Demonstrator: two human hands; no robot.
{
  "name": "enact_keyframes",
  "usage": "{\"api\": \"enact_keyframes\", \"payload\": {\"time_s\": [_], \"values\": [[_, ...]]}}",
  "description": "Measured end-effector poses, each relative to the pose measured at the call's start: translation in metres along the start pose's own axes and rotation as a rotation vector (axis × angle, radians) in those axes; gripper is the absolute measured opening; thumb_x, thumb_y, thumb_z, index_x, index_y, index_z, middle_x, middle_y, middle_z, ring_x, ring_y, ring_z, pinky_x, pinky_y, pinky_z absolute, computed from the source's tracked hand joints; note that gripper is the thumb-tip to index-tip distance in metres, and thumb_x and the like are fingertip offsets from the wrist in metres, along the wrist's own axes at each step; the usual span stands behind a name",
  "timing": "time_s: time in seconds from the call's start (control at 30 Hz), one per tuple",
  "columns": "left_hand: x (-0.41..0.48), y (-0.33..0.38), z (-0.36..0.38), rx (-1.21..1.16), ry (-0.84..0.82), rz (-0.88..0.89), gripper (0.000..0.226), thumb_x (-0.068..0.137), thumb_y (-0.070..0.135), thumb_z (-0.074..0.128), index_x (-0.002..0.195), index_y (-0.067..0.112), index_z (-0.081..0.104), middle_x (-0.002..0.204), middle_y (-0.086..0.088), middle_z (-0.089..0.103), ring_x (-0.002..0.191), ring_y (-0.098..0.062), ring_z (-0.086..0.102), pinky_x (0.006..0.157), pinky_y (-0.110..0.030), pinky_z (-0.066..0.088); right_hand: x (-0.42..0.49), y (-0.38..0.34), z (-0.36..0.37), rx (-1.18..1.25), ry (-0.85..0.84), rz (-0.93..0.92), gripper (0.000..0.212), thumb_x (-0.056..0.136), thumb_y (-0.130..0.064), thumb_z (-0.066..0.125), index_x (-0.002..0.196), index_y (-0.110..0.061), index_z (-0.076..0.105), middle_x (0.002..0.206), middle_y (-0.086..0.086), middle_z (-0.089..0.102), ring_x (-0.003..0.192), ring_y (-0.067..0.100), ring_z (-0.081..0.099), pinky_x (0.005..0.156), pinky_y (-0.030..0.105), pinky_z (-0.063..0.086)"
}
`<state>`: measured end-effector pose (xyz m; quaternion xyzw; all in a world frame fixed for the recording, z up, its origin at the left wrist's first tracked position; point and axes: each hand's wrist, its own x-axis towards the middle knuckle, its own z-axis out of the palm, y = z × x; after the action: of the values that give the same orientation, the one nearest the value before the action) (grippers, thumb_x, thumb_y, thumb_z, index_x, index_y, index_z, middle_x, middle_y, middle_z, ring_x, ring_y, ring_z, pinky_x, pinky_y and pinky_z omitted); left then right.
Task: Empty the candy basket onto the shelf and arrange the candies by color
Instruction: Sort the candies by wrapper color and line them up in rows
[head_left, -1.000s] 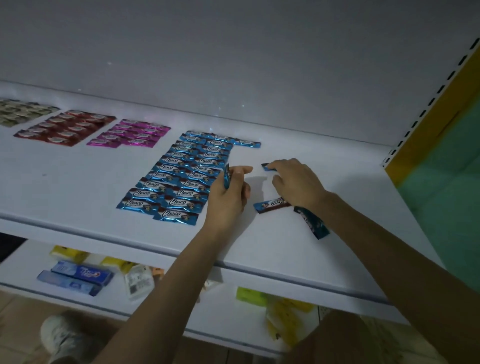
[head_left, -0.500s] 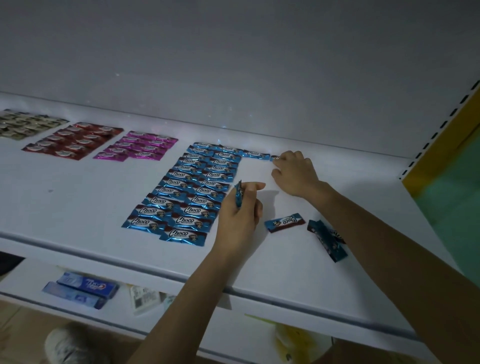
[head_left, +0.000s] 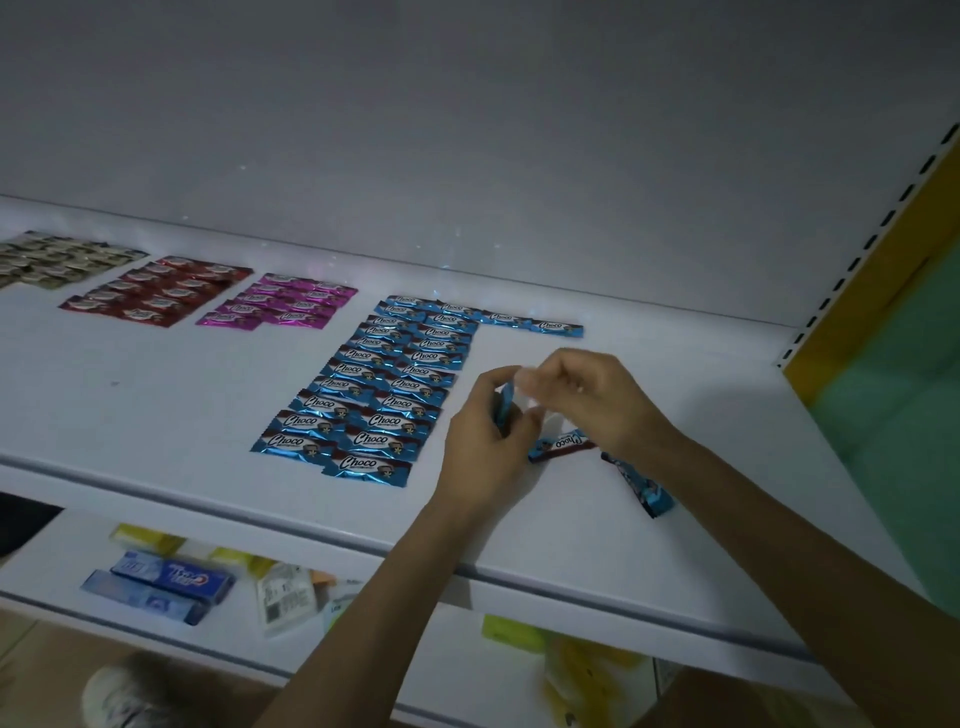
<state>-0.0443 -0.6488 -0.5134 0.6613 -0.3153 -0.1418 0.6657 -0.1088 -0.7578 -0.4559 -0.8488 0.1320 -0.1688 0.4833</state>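
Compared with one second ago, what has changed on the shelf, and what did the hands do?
The right hand laid one blue candy at the right end of the back blue row, let go, and came back to the left hand. It now reaches for the upright candy held there; blur hides any grip. The two loose candies and the sorted groups stayed.

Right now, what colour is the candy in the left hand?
Shiny blue: the small foil candy in the left hand, clearest in the head view.
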Motion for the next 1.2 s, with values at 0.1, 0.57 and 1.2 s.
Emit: {"api": "enact_keyframes", "payload": {"time_s": [0.1,0.57,1.2], "values": [[-0.003,0.000,0.000,0.020,-0.071,-0.013,0.061,0.070,0.036,0.064,0.128,0.028,0.047,0.100,-0.004,0.068,0.093,-0.022,0.068,0.082,-0.051,0.056,-0.013,0.001,0.007,-0.025,0.000,0.034,0.017,0.083,-0.025,0.071,0.073,-0.012,0.068,0.065,-0.002,0.065,0.062,0.007,0.059,0.061,0.024,0.052],[-0.008,0.017,-0.006,-0.243,-0.032,-0.086,0.024,0.101,0.019,0.046,0.119,0.012,0.060,0.093,0.003,0.070,0.071,-0.004,0.067,0.063,-0.014,0.051,-0.028,0.012,-0.004,0.034,0.341,-0.159,0.015,0.087,-0.004,0.064,0.092,-0.016,0.069,0.086,-0.007,0.069,0.081,0.008,0.063,0.071,0.015,0.051],[-0.004,0.015,-0.009,-0.286,0.030,-0.088,0.023,0.101,0.012,0.045,0.108,0.018,0.065,0.085,0.006,0.063,0.067,0.003,0.056,0.061,-0.013,0.045,-0.025,0.022,0.005,-0.189,0.273,-0.289,0.019,0.092,-0.012,0.057,0.108,-0.020,0.064,0.101,-0.005,0.065,0.087,-0.003,0.056,0.075,0.004,0.042]]}}
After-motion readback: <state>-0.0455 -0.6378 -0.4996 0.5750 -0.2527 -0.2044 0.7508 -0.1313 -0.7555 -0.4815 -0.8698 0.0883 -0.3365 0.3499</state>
